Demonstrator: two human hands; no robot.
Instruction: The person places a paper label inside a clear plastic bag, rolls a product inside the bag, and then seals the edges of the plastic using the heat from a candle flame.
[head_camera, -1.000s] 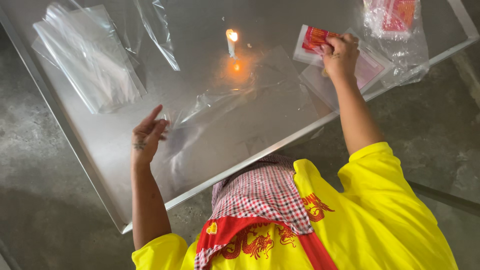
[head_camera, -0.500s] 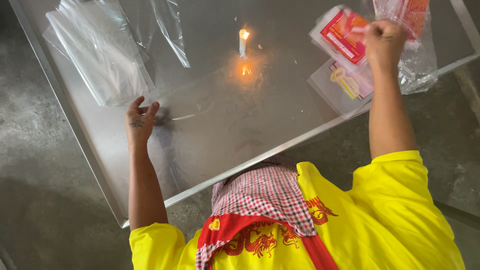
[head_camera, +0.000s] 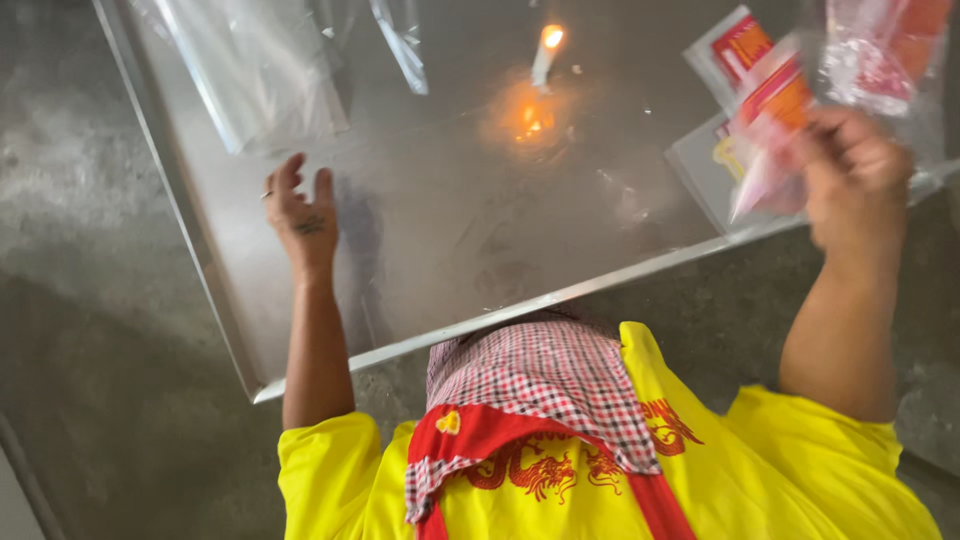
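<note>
A shiny sheet-metal tabletop (head_camera: 450, 240) with a raised rim fills the upper middle of the frame, set over a grey concrete floor (head_camera: 90, 330). Below it, at bottom centre, are the person's yellow shirt (head_camera: 800, 470) and red-and-white checked cloth (head_camera: 545, 385). A heap of clear plastic bags (head_camera: 255, 70) lies at upper left. The left hand (head_camera: 303, 215) rests flat on the metal left of centre, fingers spread, holding nothing. At upper right the right hand (head_camera: 850, 175) pinches a small clear packet with red and orange print (head_camera: 775, 120), lifted above the table's right edge, over other flat packets (head_camera: 715, 160). A short lit candle (head_camera: 546, 52) stands at top centre.
</note>
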